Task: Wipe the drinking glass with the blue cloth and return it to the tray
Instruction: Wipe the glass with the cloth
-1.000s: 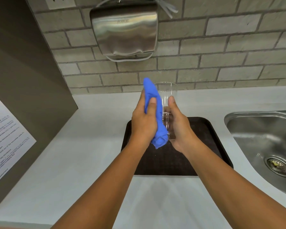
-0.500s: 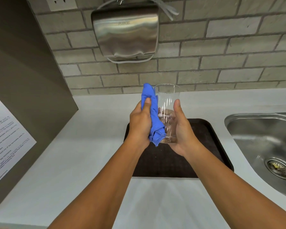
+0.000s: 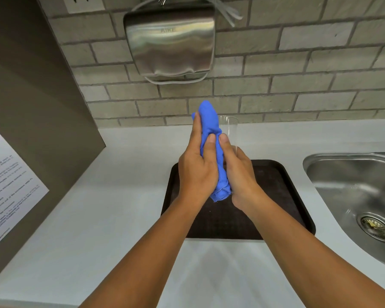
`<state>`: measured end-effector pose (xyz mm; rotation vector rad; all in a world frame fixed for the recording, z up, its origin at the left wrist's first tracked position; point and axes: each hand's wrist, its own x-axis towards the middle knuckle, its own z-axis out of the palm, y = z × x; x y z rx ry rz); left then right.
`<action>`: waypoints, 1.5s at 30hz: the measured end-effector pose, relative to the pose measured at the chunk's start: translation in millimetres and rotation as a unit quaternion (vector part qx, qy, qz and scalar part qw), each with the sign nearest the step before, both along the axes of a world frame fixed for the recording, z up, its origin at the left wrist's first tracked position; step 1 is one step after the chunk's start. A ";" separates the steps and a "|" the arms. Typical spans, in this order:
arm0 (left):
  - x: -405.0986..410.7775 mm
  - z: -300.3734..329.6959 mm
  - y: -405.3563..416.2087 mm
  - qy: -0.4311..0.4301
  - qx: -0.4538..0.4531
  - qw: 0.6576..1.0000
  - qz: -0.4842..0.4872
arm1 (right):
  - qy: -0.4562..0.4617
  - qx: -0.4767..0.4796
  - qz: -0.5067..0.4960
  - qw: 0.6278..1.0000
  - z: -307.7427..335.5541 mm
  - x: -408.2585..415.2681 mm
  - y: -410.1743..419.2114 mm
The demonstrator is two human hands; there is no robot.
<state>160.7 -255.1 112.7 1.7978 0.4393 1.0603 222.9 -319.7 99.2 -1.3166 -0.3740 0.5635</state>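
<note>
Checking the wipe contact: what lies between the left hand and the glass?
In the head view, the blue cloth lies between the left hand and the drinking glass, which the right hand holds above the tray.

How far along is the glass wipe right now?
Done: glass is lifted above the tray. In hand: right hand holds it while left hand presses the blue cloth against its side. Left: finish wiping, then set the glass on the tray.
</note>
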 end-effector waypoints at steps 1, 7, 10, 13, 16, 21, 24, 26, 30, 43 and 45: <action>-0.4 0.8 -1.0 0.000 0.011 1.000 0.000 | 0.003 0.010 -0.001 1.000 1.5 -1.2 -0.9; 2.3 12.5 14.0 -0.029 -0.217 0.976 -0.016 | 0.042 0.051 0.034 0.997 10.8 0.6 -6.1; -0.6 18.4 20.3 0.015 -0.362 0.929 -0.072 | 0.066 0.070 0.086 0.992 9.6 5.2 -10.3; 0.1 14.4 14.1 0.009 -0.244 0.969 -0.037 | 0.075 0.051 0.077 0.993 11.3 2.5 -9.9; -2.5 10.2 6.0 0.005 -0.048 0.998 -0.046 | 0.052 0.041 0.048 0.997 12.0 0.9 -6.8; -3.3 16.1 16.2 -0.010 -0.266 0.963 -0.049 | 0.072 0.055 0.076 0.993 10.9 3.7 -9.2; -6.3 12.1 16.5 0.016 -0.359 0.930 -0.077 | 0.076 0.076 0.098 0.989 7.9 5.9 -12.0; -5.4 7.8 14.3 0.003 -0.328 0.942 -0.066 | 0.079 0.074 0.082 0.991 5.5 4.1 -10.3; -5.7 11.3 10.8 -0.029 -0.266 0.962 -0.050 | 0.053 0.058 0.012 0.997 6.3 3.3 -4.0; -8.0 11.9 -2.8 -0.038 -0.126 0.991 0.029 | -0.006 0.020 0.022 1.000 17.4 -8.5 -4.6; -10.9 10.8 -7.5 -0.040 -0.084 0.995 0.018 | 0.007 0.041 0.031 0.999 21.1 -12.8 -7.3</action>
